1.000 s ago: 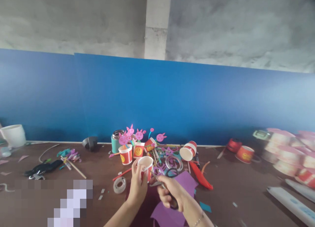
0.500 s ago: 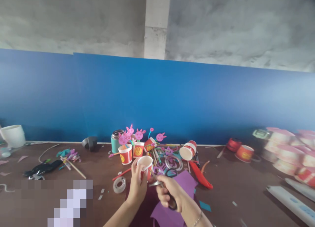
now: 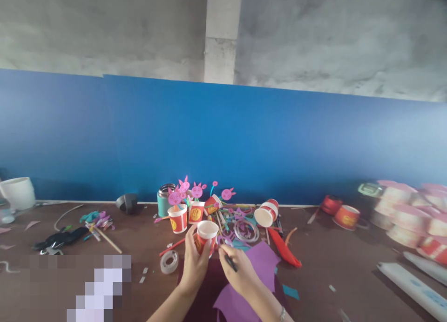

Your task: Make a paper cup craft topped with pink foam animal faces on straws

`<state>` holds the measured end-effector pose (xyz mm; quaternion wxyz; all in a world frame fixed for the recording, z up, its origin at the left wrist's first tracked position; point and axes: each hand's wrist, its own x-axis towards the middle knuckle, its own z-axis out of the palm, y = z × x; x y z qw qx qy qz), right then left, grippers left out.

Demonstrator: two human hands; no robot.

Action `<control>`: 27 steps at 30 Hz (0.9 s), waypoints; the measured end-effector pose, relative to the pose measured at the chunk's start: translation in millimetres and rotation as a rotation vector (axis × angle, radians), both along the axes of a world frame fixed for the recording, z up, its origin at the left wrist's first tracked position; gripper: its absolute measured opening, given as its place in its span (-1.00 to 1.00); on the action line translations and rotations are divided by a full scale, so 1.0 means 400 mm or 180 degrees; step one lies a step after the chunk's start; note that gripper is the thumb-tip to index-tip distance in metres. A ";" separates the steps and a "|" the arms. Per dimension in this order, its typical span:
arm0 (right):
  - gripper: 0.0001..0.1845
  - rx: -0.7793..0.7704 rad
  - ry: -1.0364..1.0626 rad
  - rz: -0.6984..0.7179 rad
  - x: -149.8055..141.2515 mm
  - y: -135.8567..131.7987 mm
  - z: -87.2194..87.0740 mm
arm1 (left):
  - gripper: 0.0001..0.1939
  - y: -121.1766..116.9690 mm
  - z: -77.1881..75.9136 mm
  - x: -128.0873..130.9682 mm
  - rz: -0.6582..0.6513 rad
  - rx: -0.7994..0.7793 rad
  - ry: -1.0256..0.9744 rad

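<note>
My left hand (image 3: pixel 195 257) is wrapped round a red and white paper cup (image 3: pixel 207 230), held upright with its open rim facing up. Close on its right, my right hand (image 3: pixel 239 268) is closed round the scissors (image 3: pixel 231 262). Only a black part of their handle shows above my fingers; the blades are hard to make out beside the cup. Under my right forearm lies a purple sheet (image 3: pixel 267 261). A roll of clear tape (image 3: pixel 169 262) rests left of my left hand.
Behind the hands stand paper cups (image 3: pixel 179 219) with pink animal-face cutouts and a teal flask (image 3: pixel 163 201). A cup (image 3: pixel 267 213) lies tipped over near a red pouch-like piece (image 3: pixel 284 248). Stacked cups (image 3: pixel 405 219) and a white power strip (image 3: pixel 412 287) are at the right.
The scissors have turned in my right hand, so their open blades and handle loops no longer show. The cup has shifted slightly right and stands more upright in my left hand.
</note>
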<state>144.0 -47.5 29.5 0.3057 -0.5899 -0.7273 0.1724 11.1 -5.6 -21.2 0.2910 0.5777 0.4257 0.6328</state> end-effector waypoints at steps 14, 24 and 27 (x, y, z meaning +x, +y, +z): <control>-0.70 -0.2781 0.3571 0.0436 0.039 0.021 0.018 | -0.43 0.018 -0.025 0.000 -0.0699 -0.0194 -0.0303; -0.72 -0.3525 0.4563 0.1281 0.087 0.033 0.018 | -0.42 0.008 0.020 -0.003 -0.1215 -0.0415 -0.0871; -0.69 -0.3696 0.5004 0.1664 0.071 0.030 0.010 | -0.40 0.000 0.021 0.009 -0.1289 -0.0371 -0.0930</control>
